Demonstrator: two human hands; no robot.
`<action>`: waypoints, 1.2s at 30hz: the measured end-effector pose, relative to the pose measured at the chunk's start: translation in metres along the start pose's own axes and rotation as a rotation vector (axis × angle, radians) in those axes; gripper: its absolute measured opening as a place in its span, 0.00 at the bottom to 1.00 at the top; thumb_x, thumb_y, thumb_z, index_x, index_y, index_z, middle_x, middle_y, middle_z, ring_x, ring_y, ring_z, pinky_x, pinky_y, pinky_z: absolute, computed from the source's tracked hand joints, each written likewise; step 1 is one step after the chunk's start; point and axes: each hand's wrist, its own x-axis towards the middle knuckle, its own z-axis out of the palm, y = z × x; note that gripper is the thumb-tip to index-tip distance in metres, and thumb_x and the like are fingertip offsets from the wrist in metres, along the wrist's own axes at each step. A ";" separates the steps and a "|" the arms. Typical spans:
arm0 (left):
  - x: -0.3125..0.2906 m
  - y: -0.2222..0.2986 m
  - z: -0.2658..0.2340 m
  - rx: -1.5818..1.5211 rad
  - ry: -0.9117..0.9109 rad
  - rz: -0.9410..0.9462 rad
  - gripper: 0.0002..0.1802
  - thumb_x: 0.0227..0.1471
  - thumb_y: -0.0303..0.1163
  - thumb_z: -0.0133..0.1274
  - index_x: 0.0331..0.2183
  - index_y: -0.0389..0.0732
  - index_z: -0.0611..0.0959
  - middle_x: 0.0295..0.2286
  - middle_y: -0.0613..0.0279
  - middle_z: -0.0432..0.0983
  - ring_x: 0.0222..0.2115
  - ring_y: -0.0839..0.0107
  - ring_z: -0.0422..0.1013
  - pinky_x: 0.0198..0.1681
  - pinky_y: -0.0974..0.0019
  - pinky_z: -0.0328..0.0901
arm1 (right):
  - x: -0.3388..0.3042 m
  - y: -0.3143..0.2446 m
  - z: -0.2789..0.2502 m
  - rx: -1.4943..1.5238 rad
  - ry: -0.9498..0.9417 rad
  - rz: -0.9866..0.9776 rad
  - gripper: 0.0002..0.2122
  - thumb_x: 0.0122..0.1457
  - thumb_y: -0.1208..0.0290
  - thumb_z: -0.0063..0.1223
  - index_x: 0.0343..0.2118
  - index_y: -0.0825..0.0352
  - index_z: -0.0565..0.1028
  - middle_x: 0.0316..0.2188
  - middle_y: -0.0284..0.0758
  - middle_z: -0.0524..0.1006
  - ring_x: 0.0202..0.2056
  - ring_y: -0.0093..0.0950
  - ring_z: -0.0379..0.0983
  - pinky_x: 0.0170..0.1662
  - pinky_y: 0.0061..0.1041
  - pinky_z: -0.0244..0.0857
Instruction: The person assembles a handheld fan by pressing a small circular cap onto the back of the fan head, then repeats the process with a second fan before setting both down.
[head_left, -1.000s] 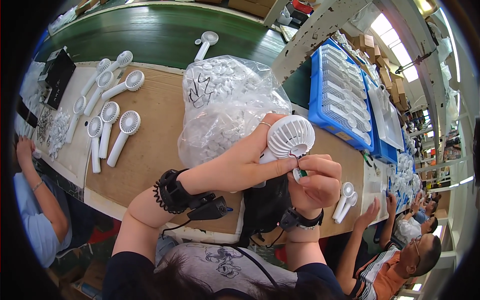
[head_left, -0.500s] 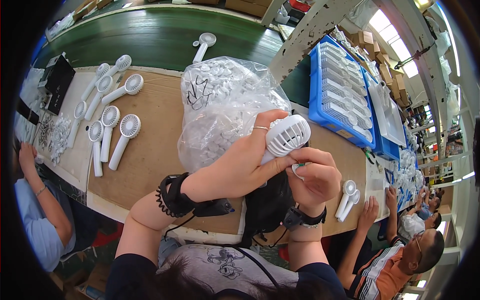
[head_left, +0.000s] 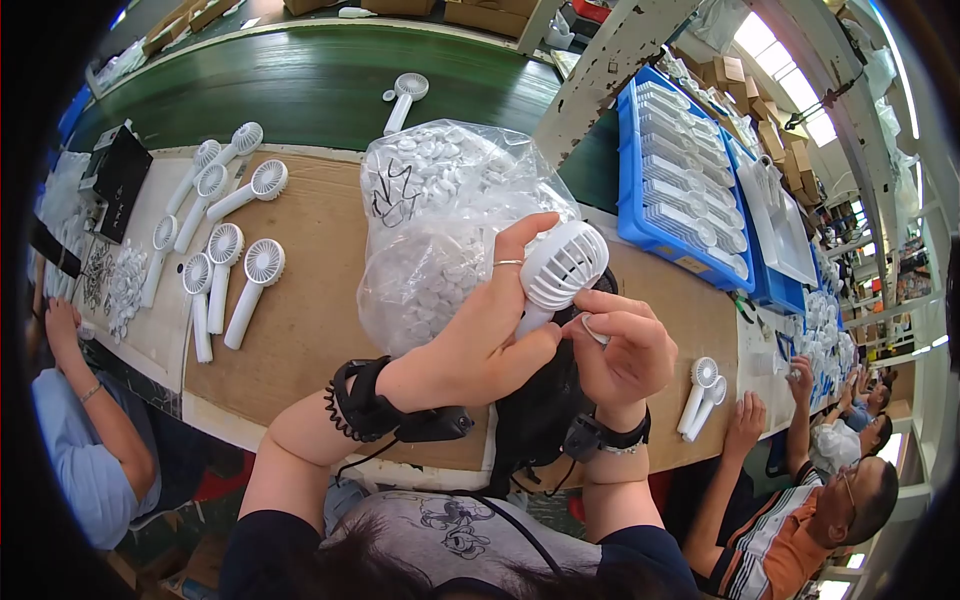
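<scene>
My left hand is closed round the neck of a white handheld fan. The fan's ribbed head tilts up to the right, and most of its handle is hidden behind my fingers. Just below the head, my right hand pinches a small white disc-like piece between thumb and fingers, close beside the fan's neck. Behind my hands lies a clear plastic bag full of small white round pieces. Black bands with small devices circle both my wrists.
Several white handheld fans lie on the cardboard at left; two more lie at right. One fan sits by the green belt. Blue trays stand at back right, near a peeling post. Co-workers sit on both sides.
The fan and my left hand have shifted slightly left. My right fingers have turned the small piece, and its green mark no longer shows.
</scene>
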 end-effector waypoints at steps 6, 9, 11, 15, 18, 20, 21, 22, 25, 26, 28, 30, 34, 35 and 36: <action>-0.004 -0.005 0.004 -0.117 0.024 -0.019 0.39 0.41 0.16 0.37 0.55 0.40 0.42 0.43 0.58 0.57 0.40 0.74 0.58 0.45 0.69 0.55 | 0.003 -0.013 0.002 0.198 0.106 0.139 0.11 0.42 0.87 0.54 0.30 0.72 0.67 0.30 0.48 0.75 0.31 0.31 0.75 0.33 0.23 0.69; -0.002 -0.003 0.004 -0.188 0.018 -0.029 0.39 0.42 0.16 0.37 0.55 0.42 0.41 0.42 0.59 0.58 0.36 0.76 0.60 0.40 0.71 0.58 | 0.004 -0.017 0.001 0.240 0.111 0.177 0.10 0.42 0.87 0.53 0.29 0.73 0.67 0.31 0.48 0.75 0.32 0.32 0.75 0.34 0.23 0.69; -0.001 -0.002 0.004 -0.222 0.022 -0.007 0.39 0.43 0.17 0.36 0.55 0.43 0.41 0.41 0.59 0.59 0.32 0.79 0.60 0.35 0.74 0.59 | 0.004 -0.016 -0.001 0.264 0.111 0.196 0.10 0.43 0.88 0.53 0.29 0.73 0.67 0.31 0.48 0.75 0.32 0.32 0.75 0.34 0.23 0.69; -0.002 0.002 0.005 -0.319 0.015 -0.110 0.39 0.43 0.17 0.37 0.55 0.44 0.42 0.40 0.60 0.59 0.31 0.79 0.60 0.31 0.76 0.59 | 0.007 -0.010 -0.016 0.235 -0.069 0.142 0.09 0.43 0.87 0.51 0.29 0.73 0.69 0.33 0.48 0.75 0.32 0.33 0.75 0.33 0.22 0.69; -0.003 0.002 0.003 -0.326 -0.021 -0.109 0.39 0.43 0.16 0.37 0.55 0.42 0.41 0.41 0.58 0.59 0.37 0.76 0.60 0.40 0.72 0.58 | 0.013 -0.009 -0.021 0.156 -0.198 0.013 0.06 0.49 0.82 0.51 0.31 0.71 0.68 0.29 0.50 0.74 0.27 0.33 0.75 0.31 0.25 0.69; -0.002 0.003 0.004 -0.328 -0.041 -0.111 0.39 0.43 0.15 0.37 0.54 0.41 0.41 0.41 0.56 0.59 0.39 0.74 0.60 0.44 0.70 0.58 | 0.012 -0.001 -0.018 0.192 -0.166 -0.017 0.06 0.50 0.81 0.51 0.31 0.71 0.69 0.29 0.50 0.74 0.26 0.32 0.74 0.30 0.25 0.69; -0.002 0.005 0.005 -0.344 -0.048 -0.115 0.39 0.43 0.15 0.37 0.54 0.41 0.41 0.41 0.57 0.59 0.39 0.74 0.60 0.44 0.70 0.58 | 0.010 0.005 -0.016 0.227 -0.135 -0.048 0.06 0.50 0.80 0.50 0.32 0.71 0.69 0.29 0.50 0.74 0.25 0.32 0.74 0.29 0.24 0.69; -0.001 0.007 0.006 -0.360 -0.056 -0.120 0.39 0.43 0.15 0.38 0.54 0.42 0.41 0.41 0.57 0.59 0.39 0.74 0.60 0.44 0.70 0.58 | 0.008 0.008 -0.015 0.262 -0.105 -0.080 0.06 0.51 0.79 0.50 0.32 0.71 0.69 0.29 0.49 0.74 0.24 0.31 0.74 0.28 0.24 0.69; 0.000 0.010 0.006 -0.346 -0.067 -0.110 0.39 0.44 0.15 0.39 0.54 0.42 0.41 0.41 0.58 0.59 0.39 0.74 0.60 0.44 0.71 0.58 | 0.003 0.009 -0.007 0.290 -0.004 -0.087 0.09 0.47 0.81 0.54 0.33 0.71 0.71 0.28 0.46 0.75 0.26 0.31 0.74 0.29 0.22 0.69; 0.000 0.011 0.006 -0.317 -0.069 -0.094 0.39 0.44 0.15 0.39 0.54 0.42 0.41 0.41 0.58 0.59 0.39 0.74 0.60 0.44 0.71 0.58 | 0.003 0.010 -0.004 0.306 0.044 -0.092 0.10 0.45 0.82 0.55 0.33 0.71 0.72 0.28 0.45 0.76 0.27 0.30 0.75 0.30 0.21 0.70; 0.000 0.011 0.006 -0.287 -0.071 -0.078 0.39 0.44 0.14 0.40 0.54 0.42 0.41 0.41 0.58 0.59 0.39 0.74 0.60 0.44 0.71 0.58 | -0.001 0.008 0.002 0.292 0.087 -0.091 0.11 0.45 0.82 0.55 0.34 0.71 0.72 0.28 0.45 0.76 0.27 0.30 0.75 0.30 0.21 0.70; -0.002 0.008 0.006 -0.240 -0.073 -0.046 0.40 0.43 0.14 0.40 0.54 0.42 0.41 0.41 0.58 0.58 0.39 0.74 0.60 0.44 0.71 0.57 | -0.005 0.005 0.006 0.260 0.170 -0.086 0.11 0.45 0.82 0.55 0.35 0.71 0.71 0.28 0.46 0.76 0.28 0.30 0.75 0.30 0.21 0.70; -0.001 0.006 0.006 -0.150 -0.061 0.009 0.40 0.43 0.14 0.39 0.54 0.42 0.41 0.41 0.58 0.58 0.40 0.73 0.60 0.46 0.70 0.56 | -0.005 -0.005 0.008 0.403 0.208 0.099 0.13 0.45 0.82 0.57 0.35 0.71 0.71 0.28 0.47 0.76 0.29 0.30 0.75 0.32 0.22 0.69; -0.001 0.006 0.006 -0.118 -0.055 0.029 0.40 0.42 0.14 0.39 0.54 0.42 0.41 0.41 0.58 0.58 0.41 0.73 0.60 0.46 0.69 0.55 | -0.006 -0.005 0.008 0.402 0.209 0.100 0.13 0.45 0.82 0.57 0.35 0.71 0.71 0.28 0.47 0.76 0.29 0.30 0.75 0.32 0.22 0.69; -0.001 0.005 0.007 -0.119 -0.056 0.029 0.40 0.42 0.14 0.39 0.54 0.42 0.41 0.41 0.58 0.58 0.41 0.73 0.60 0.46 0.69 0.55 | -0.007 -0.002 0.006 0.382 0.197 0.066 0.13 0.44 0.82 0.57 0.34 0.70 0.71 0.28 0.47 0.75 0.29 0.30 0.74 0.33 0.22 0.69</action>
